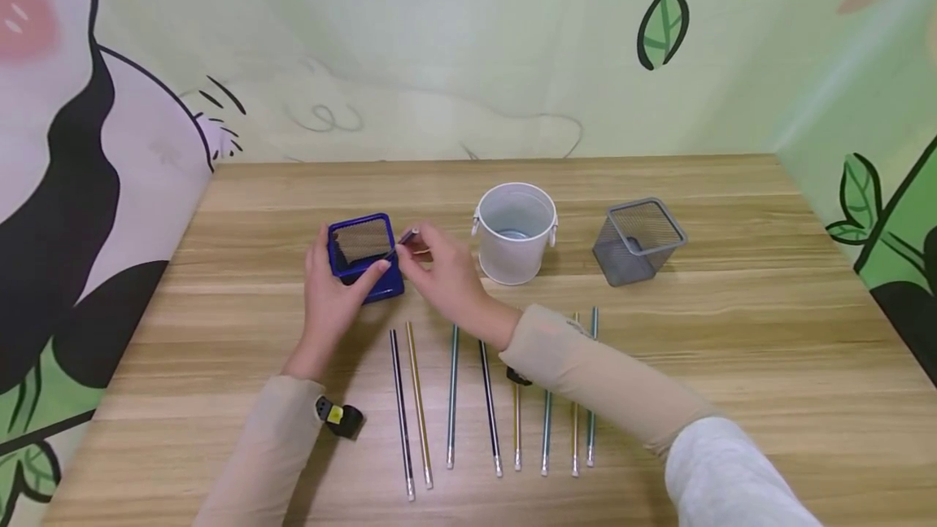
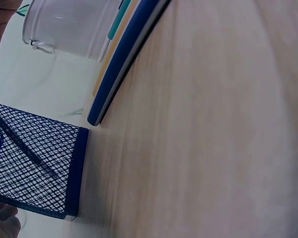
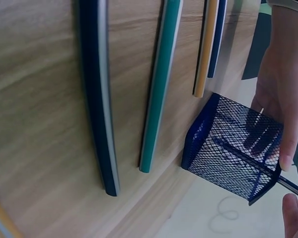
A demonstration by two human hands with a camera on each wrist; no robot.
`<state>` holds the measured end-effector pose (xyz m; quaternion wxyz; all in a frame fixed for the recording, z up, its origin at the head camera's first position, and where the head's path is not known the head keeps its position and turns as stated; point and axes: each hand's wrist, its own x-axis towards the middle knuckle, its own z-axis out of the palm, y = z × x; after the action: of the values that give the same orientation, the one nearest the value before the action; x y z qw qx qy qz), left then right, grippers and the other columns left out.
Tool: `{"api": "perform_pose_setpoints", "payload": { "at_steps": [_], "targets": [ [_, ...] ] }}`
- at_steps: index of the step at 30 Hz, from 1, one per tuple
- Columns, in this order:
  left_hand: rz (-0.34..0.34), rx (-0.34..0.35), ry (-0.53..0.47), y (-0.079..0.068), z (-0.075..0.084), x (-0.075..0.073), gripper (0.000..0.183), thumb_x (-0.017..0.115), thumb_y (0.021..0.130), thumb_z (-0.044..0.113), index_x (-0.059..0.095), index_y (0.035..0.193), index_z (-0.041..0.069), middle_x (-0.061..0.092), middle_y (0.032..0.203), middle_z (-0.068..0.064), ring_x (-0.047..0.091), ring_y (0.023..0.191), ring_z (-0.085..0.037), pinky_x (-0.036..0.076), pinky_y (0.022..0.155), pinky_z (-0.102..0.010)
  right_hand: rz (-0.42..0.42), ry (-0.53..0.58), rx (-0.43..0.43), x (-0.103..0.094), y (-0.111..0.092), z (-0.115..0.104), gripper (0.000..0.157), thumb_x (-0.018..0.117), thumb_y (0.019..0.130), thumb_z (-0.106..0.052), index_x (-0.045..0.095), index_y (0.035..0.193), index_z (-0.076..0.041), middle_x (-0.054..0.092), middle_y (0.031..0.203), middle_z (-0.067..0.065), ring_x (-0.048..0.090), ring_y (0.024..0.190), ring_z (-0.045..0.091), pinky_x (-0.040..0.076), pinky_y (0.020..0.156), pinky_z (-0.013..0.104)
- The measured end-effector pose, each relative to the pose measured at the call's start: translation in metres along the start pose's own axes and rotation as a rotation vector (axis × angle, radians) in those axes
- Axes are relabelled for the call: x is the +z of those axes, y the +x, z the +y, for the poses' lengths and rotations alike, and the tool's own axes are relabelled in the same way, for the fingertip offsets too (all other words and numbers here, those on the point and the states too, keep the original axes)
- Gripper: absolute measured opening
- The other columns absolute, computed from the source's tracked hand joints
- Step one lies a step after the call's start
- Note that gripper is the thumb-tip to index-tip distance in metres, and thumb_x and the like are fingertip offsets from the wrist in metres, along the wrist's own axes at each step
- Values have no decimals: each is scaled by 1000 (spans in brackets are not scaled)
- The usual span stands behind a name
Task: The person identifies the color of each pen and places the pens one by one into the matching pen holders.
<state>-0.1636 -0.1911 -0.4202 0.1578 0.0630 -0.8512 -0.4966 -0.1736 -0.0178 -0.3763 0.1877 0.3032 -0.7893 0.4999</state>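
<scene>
My left hand (image 1: 329, 299) grips the blue mesh pen holder (image 1: 386, 287), its fingers along the left side and its thumb by the near rim. My right hand (image 1: 450, 279) pinches a dark pencil (image 1: 401, 241) near its upper end, over the right side of the holder's rim. The pencil slants down into the holder; through the mesh in the right wrist view, its lower part (image 3: 243, 157) shows inside. In the left wrist view the holder (image 2: 77, 168) stands at the left edge, with a paler pencil end (image 2: 48, 170) behind its mesh.
Several dark, gold and teal pencils (image 1: 401, 413) lie on the wooden table (image 1: 183, 348) in front, eraser ends toward me, some under my right forearm. A white bucket (image 1: 512, 259) stands right of my right hand, and a grey mesh holder (image 1: 629, 259) stands farther right.
</scene>
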Motion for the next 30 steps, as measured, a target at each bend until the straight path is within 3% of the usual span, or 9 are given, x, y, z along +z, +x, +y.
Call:
{"api": "perform_pose_setpoints", "payload": {
  "at_steps": [15, 30],
  "targets": [
    [2, 5, 5, 0, 2, 0, 99, 80, 75, 30, 22, 149, -1, 32, 145, -23, 34, 132, -33, 26, 114, -47, -40, -21, 49, 4, -1, 3, 11, 60, 88, -1, 58, 98, 4, 68, 93, 16, 68, 88, 24, 55, 77, 19],
    [-12, -5, 7, 0, 0, -1, 100, 80, 76, 31, 19, 150, 2, 30, 146, -22, 34, 133, -33, 25, 115, -46, -29, 7, 72, -5, -5, 3, 20, 63, 87, -1, 57, 104, 8, 67, 100, 19, 67, 93, 27, 54, 82, 20]
  ]
}}
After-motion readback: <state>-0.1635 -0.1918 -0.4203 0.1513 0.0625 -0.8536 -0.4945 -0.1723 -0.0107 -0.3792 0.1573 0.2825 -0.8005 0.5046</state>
